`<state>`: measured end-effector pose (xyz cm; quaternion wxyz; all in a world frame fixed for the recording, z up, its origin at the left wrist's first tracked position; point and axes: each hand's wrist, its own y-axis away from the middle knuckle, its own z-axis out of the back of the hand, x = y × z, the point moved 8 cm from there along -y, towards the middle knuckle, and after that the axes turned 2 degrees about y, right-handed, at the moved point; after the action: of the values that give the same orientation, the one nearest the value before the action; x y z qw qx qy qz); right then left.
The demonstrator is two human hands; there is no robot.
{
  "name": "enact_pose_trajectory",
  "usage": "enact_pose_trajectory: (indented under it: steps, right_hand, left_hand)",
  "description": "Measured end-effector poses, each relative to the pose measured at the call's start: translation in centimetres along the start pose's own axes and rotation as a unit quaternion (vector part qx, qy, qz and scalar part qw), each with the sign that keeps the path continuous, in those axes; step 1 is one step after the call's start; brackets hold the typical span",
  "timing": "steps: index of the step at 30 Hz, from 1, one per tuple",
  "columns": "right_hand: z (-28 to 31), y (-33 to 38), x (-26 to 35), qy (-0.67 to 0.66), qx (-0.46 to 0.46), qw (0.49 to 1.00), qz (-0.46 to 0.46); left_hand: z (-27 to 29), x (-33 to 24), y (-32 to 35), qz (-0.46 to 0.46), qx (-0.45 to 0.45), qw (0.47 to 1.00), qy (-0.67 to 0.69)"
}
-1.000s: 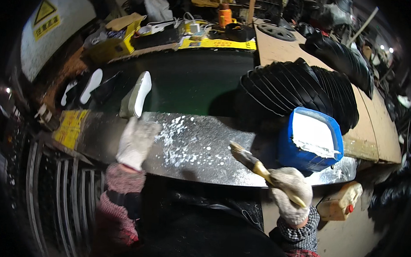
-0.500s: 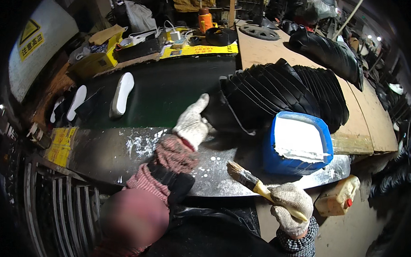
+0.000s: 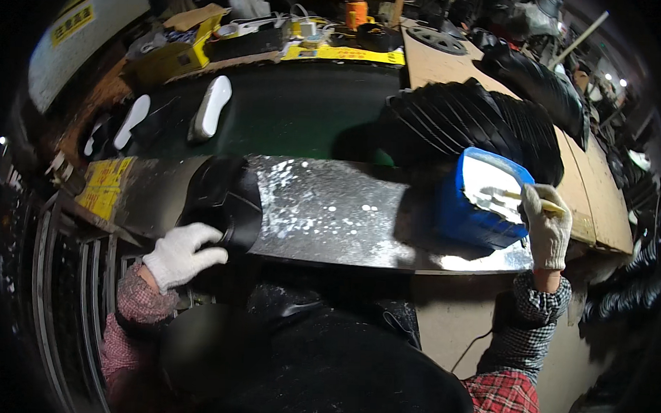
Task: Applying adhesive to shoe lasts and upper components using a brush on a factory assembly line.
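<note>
My left hand (image 3: 184,256), in a white knit glove, is at the near edge of a black leather piece (image 3: 225,203), thumb and fingers closed about its edge. The piece lies across the left part of the metal work plate (image 3: 330,214). My right hand (image 3: 548,227), gloved too, is closed round the pale handle of a brush (image 3: 551,207). The brush's head reaches into the white paste (image 3: 484,177) in a blue cut-open container (image 3: 483,225), which stands at the plate's right end; its bristles are hard to make out.
Beyond the container lies a stack of black leather pieces (image 3: 464,120) on the board. White soles (image 3: 214,106) rest on the dark green belt (image 3: 297,125) at the left. Further back are a yellow box (image 3: 164,62) and an orange bottle (image 3: 356,12). A metal rack (image 3: 87,285) stands near left.
My left hand has moved from beside the stack to the near left, and a black piece now lies on the plate there. My right hand has raised the brush into the container.
</note>
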<state>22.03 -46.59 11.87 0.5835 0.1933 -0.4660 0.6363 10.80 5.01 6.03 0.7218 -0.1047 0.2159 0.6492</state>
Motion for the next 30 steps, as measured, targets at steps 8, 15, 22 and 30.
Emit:
enact_pose_trajectory:
  steps: [8, 15, 22, 30]
  right_hand:
    - [4.4, 5.9, 0.1, 0.099, -0.108, 0.985, 0.089]
    - [-1.5, 9.0, 6.0, -0.006, -0.147, 0.984, 0.101]
    - [-21.9, 8.8, 17.5, -0.133, 0.195, 0.92, 0.312]
    - [-25.4, 8.8, 8.0, -0.296, 0.296, 0.908, -0.026]
  left_hand:
    - [3.4, 2.4, -3.3, -0.022, -0.196, 0.964, -0.179]
    - [1.5, 6.9, -1.1, -0.015, -0.223, 0.919, 0.324]
    - [-8.2, 3.0, 1.3, -0.021, -0.181, 0.68, 0.71]
    - [-8.9, 5.2, 2.2, 0.033, -0.182, 0.654, 0.733]
